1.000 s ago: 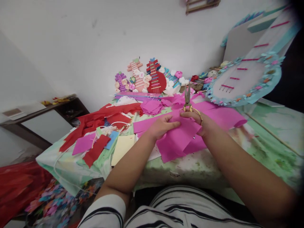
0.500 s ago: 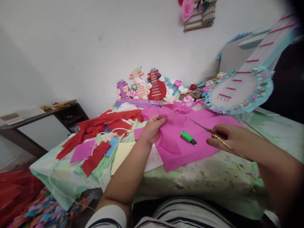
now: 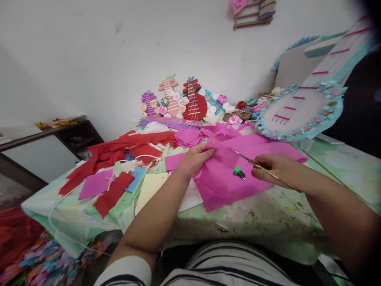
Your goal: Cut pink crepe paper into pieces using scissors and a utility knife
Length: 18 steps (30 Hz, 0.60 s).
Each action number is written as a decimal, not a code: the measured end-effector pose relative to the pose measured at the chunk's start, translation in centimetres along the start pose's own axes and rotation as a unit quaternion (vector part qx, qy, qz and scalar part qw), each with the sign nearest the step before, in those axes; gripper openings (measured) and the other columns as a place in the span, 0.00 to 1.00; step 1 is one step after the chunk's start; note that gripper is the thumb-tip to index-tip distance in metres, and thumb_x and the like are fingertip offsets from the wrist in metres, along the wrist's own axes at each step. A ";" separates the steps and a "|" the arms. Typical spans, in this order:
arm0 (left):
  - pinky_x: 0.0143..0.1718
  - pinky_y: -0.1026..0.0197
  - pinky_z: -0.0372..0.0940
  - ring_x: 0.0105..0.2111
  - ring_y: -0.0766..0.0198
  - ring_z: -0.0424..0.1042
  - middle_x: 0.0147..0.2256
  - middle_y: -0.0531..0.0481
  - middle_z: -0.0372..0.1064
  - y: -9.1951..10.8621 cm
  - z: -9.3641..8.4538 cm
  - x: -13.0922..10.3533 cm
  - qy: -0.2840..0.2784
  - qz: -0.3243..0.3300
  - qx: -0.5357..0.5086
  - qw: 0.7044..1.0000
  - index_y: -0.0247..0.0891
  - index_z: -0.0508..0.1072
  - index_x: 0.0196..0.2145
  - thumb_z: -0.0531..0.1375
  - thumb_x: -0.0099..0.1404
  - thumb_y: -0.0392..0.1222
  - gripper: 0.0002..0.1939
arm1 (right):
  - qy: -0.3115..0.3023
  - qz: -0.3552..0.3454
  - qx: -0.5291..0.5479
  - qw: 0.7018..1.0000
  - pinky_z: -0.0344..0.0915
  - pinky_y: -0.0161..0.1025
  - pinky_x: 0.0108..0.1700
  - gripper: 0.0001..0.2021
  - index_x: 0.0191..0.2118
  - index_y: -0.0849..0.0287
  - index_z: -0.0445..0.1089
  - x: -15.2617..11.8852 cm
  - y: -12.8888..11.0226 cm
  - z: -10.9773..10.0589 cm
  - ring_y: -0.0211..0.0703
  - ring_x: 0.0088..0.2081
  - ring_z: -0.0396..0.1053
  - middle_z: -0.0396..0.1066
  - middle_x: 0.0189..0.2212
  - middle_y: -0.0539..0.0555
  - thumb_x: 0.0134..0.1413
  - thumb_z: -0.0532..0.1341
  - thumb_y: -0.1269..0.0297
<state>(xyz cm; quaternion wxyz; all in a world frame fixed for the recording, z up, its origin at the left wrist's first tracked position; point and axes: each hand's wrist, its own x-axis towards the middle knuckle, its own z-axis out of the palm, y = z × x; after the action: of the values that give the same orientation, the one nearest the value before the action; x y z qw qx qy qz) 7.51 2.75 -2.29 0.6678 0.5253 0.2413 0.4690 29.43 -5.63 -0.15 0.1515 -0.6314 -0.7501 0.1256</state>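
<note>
Between thumb and fingers, my left hand point(image 3: 195, 159) pinches a piece of pink crepe paper point(image 3: 223, 155), raised over a larger pink sheet point(image 3: 214, 194) on the table. My right hand point(image 3: 275, 170) is closed round a pair of gold-handled scissors point(image 3: 253, 162). The scissor tips point left and reach the right edge of the held piece; whether they are cutting into it, I cannot tell. Below the blades a green utility knife point(image 3: 239, 172) lies on the pink sheet, partly covered by the held paper.
Red crepe paper point(image 3: 113, 153), a cream sheet point(image 3: 150, 190) and coloured scraps lie on the left. Small decorated paper instruments point(image 3: 195, 105) line the wall. A large light-blue paper instrument point(image 3: 297, 109) stands at the right. A thin stick point(image 3: 330, 171) lies on the green tablecloth.
My right hand has brought the scissors left, up to the held paper. The paper in my left hand now extends further right and hides part of the utility knife. The view has shifted slightly.
</note>
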 end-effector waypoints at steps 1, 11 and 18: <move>0.28 0.66 0.61 0.23 0.70 0.67 0.24 0.53 0.70 -0.1 -0.1 0.0 0.001 -0.002 0.000 1.000 0.35 0.74 0.26 0.67 0.41 0.40 0.13 | -0.013 0.002 0.000 1.000 0.51 0.33 0.24 0.19 0.24 0.59 0.60 0.2 0.1 0.1 0.35 0.21 0.56 0.60 0.19 0.49 0.44 0.53 0.46; 0.28 0.67 0.61 0.24 0.70 0.67 0.24 0.53 0.70 -0.1 -0.3 0.1 0.005 0.011 -0.013 1.000 0.35 0.74 0.26 0.67 0.40 0.40 0.13 | 0.021 0.028 -0.084 0.996 0.46 0.34 0.22 0.20 0.21 0.58 0.58 0.2 -0.3 -0.2 0.35 0.19 0.55 0.58 0.17 0.49 0.41 0.54 0.43; 0.30 0.66 0.61 0.25 0.70 0.67 0.25 0.53 0.71 -0.2 -0.2 0.1 0.005 0.011 0.012 1.000 0.35 0.74 0.27 0.67 0.41 0.41 0.13 | 0.021 0.027 -0.085 0.996 0.44 0.34 0.22 0.22 0.22 0.58 0.61 0.2 0.2 0.3 0.35 0.18 0.55 0.59 0.16 0.49 0.41 0.52 0.41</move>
<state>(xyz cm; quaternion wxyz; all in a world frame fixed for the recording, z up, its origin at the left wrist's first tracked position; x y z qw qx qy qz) 7.43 2.92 -2.52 0.6548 0.5336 0.2449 0.4759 29.53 -5.42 -0.48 0.1101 -0.6642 -0.7376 0.0519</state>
